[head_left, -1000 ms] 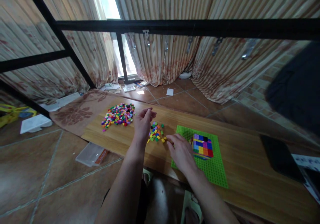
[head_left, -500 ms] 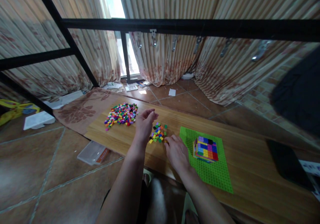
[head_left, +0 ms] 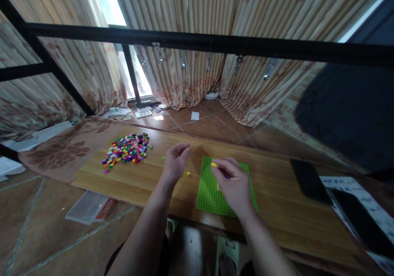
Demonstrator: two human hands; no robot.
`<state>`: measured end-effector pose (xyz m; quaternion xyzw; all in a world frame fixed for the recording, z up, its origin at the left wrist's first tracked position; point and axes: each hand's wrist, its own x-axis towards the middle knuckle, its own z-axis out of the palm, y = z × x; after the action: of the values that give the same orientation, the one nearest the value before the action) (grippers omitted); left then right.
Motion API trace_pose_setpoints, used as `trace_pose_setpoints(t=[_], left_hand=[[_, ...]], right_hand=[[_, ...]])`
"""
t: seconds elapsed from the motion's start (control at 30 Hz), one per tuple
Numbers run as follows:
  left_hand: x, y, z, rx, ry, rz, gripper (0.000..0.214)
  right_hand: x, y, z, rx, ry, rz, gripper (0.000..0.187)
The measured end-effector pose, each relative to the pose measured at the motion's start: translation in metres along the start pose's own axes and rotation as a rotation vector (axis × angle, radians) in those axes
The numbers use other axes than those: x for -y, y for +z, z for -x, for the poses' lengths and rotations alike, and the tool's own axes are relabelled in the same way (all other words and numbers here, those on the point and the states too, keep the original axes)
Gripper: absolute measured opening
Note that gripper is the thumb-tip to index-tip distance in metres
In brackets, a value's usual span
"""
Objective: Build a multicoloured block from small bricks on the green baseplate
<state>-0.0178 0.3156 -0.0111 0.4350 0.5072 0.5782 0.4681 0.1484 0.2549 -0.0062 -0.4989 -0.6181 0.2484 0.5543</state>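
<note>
My right hand (head_left: pixel 235 181) is over the green baseplate (head_left: pixel 205 200), pinching a small yellow building brick (head_left: pixel 214 165) between thumb and fingertips. Beneath this hand, the block of coloured bricks on the baseplate is almost wholly hidden. To the left of the baseplate, my left hand (head_left: pixel 176 161) hovers above the wooden board with its fingers curled together. Whether anything is in it cannot be seen. A loose yellow brick (head_left: pixel 188 173) lies just right of it, and the other loose bricks there are mostly covered by the hand.
A large heap of mixed bricks (head_left: pixel 127 148) lies on the left of the wooden board (head_left: pixel 277 185). At the right are a dark flat tablet-like object (head_left: pixel 309 181) and a printed sheet (head_left: pixel 353 190). A clear plastic box (head_left: pixel 88 206) sits on the floor; a black metal bar (head_left: pixel 191 38) crosses above.
My right hand has moved from the small group of bricks to above the block on the baseplate, with a yellow brick in its fingers. My left hand is lower, and the view has turned right.
</note>
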Motion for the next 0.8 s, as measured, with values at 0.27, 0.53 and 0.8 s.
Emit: trace_pose_setpoints(t=[0.27,0.53,0.8], left_hand=[[0.015,0.045,0.014,0.241,0.048,-0.057,0.021],[0.023,0.082,0.024,0.455,0.052,-0.095,0.025],[0.027,0.093,0.023,0.49,0.023,-0.087,0.026]], right_hand=[[-0.05,-0.075,-0.014,-0.307,0.316,-0.029,0.015],[-0.066,-0.076,-0.012,-0.203,0.317,-0.069,0.015],[-0.077,-0.075,-0.014,-0.086,0.321,-0.065,0.017]])
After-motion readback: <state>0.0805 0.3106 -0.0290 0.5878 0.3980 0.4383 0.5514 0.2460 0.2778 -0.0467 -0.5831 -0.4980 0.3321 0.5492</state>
